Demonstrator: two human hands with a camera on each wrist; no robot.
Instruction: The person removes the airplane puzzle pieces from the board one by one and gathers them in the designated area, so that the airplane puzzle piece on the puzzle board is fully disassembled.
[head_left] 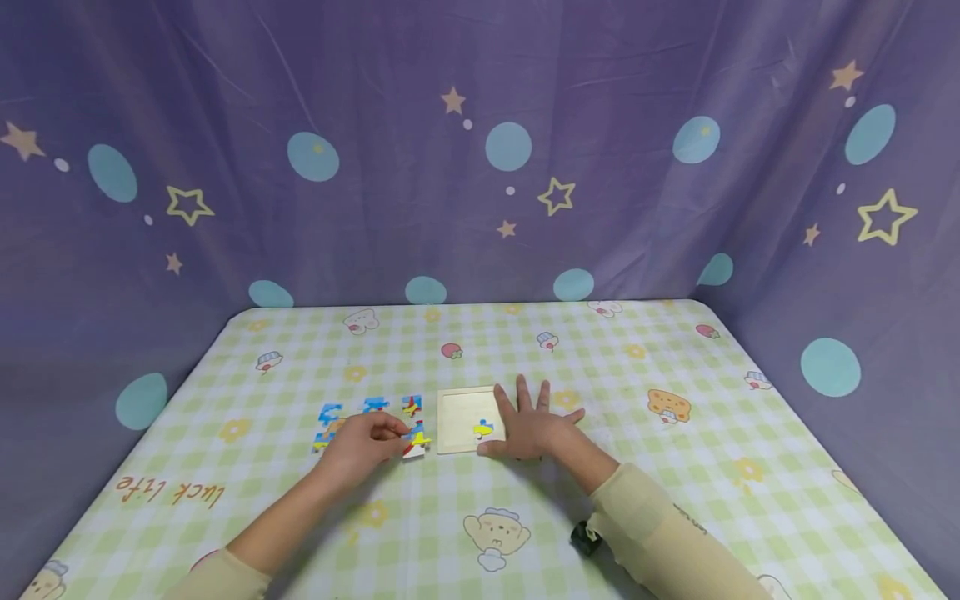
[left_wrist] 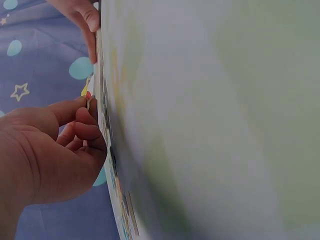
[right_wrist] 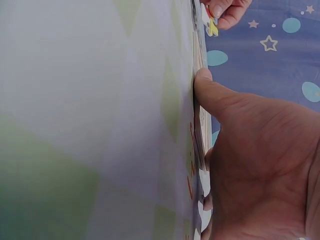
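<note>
My left hand pinches a jigsaw piece, coloured yellow, red, white and blue, between thumb and finger, left of a shallow wooden puzzle tray. From the right wrist view, the same held piece appears tilted up at the fingertips. Spread wide, my right hand rests over the tray's right side, its thumb at the near rim. One yellow and blue piece lies inside the tray, beside that hand. The tray's right edge is hidden under the palm and fingers.
Left of the tray lie several loose pieces: a blue one, another blue one and a yellow-and-red one. My left hand partly covers more. A checked cloth covers the table, and a purple curtain stands behind it.
</note>
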